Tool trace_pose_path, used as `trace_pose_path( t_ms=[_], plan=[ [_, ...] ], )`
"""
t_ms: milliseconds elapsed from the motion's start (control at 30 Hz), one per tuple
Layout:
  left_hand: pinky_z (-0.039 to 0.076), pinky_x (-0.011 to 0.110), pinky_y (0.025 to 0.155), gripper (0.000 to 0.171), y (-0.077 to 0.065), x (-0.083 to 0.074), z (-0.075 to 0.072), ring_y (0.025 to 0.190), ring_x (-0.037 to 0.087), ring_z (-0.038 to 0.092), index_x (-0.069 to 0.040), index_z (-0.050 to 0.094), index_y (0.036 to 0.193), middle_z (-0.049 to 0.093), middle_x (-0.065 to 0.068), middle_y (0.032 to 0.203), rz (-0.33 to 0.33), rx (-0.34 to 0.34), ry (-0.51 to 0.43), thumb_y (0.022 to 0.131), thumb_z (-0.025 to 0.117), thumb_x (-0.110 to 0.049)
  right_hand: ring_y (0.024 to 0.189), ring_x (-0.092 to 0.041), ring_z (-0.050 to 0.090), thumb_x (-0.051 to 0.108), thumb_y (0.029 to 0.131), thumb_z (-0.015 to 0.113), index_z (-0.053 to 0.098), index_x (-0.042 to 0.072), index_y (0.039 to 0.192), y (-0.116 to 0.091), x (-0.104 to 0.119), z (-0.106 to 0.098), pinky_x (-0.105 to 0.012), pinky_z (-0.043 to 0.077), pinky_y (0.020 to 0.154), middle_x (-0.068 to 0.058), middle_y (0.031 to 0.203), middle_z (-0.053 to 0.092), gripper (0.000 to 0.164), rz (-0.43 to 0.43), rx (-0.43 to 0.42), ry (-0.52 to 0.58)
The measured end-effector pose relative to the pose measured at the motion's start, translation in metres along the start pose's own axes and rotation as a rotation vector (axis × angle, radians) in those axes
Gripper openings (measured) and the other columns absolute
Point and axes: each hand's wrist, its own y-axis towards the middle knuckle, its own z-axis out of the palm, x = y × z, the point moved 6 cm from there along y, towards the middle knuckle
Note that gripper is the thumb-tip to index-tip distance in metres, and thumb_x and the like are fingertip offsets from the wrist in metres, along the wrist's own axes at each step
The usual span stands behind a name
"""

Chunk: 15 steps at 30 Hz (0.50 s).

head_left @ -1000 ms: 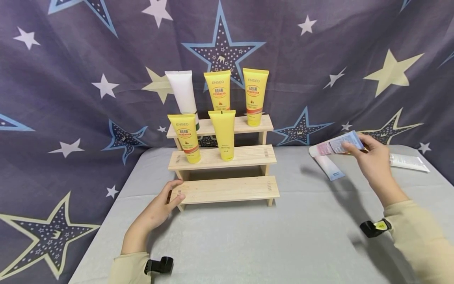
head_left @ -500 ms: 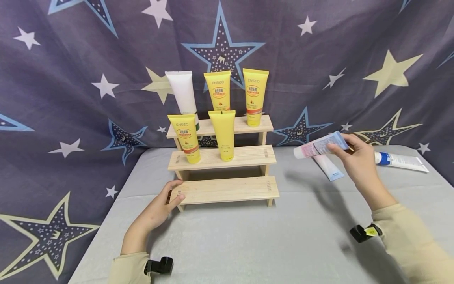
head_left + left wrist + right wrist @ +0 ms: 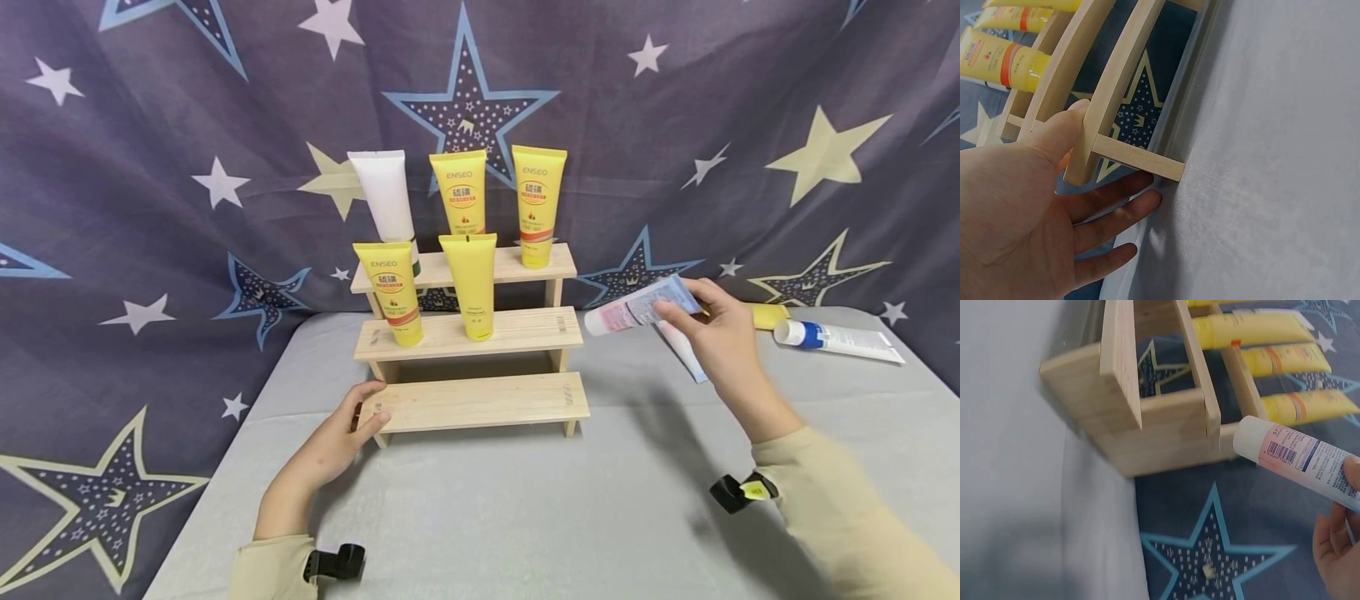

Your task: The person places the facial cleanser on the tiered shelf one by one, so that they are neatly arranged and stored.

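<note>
Pink-blue tube (image 3: 637, 306): tilted, pinched in right hand (image 3: 716, 333) — white cap (image 3: 595, 322) toward wooden rack (image 3: 528, 327)
Left hand (image 3: 337, 437): holds lowest step (image 3: 474, 402) — left end

From the head we look forward and down, set back enough to take in the grey cloth-covered table (image 3: 525, 517), the pale three-tier wooden stand (image 3: 472, 402), the left hand (image 3: 330, 446), the right hand (image 3: 723, 346) and the dark purple star-printed curtain (image 3: 247, 100) behind. At the left wrist we look from close by past the palm to the stand's left end, which the head view shares, with upright tipped toward frame left. At the right wrist we face the stand's right end, upright tipped toward frame right, sharing with the head view the pink-and-blue white-capped tube (image 3: 633, 306).
</note>
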Motion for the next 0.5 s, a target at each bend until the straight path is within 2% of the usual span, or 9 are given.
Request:
trace_pose_path(
  t_ms=[167,367,500],
  plan=[
    [0.026,0.067,0.109,0.053,0.0,0.0,0.0,0.14,0.052,0.025,-0.017,0.029,0.149,0.026,0.029,0.155,-0.007,-0.001,-0.002,0.105,0.046,-0.042,0.076,0.0,0.058,0.0,0.088,0.073,0.067,-0.009,0.113,-0.001,0.01,0.02,-0.01,0.049,0.066,0.012,0.092,0.061,0.028,-0.038,0.025,-0.004],
    [0.027,0.066,0.109,0.053,0.001,0.0,0.001,0.14,0.052,0.024,-0.016,0.029,0.149,0.025,0.031,0.155,0.002,0.002,-0.013,0.105,0.047,-0.04,0.078,-0.004,0.056,-0.003,0.085,0.075,0.068,-0.009,0.114,0.001,0.019,0.041,-0.011,0.048,0.066,0.01,0.095,0.061,0.03,-0.106,0.049,-0.001],
    [0.026,0.064,0.11,0.054,0.001,0.002,0.002,0.141,0.051,0.023,-0.016,0.029,0.15,0.024,0.03,0.156,-0.001,0.002,-0.018,0.105,0.048,-0.039,0.078,-0.004,0.054,-0.002,0.084,0.077,0.07,-0.008,0.113,0.005,0.023,0.052,-0.011,0.047,0.068,0.002,0.095,0.06,0.031,-0.124,0.062,-0.019]
  ],
)
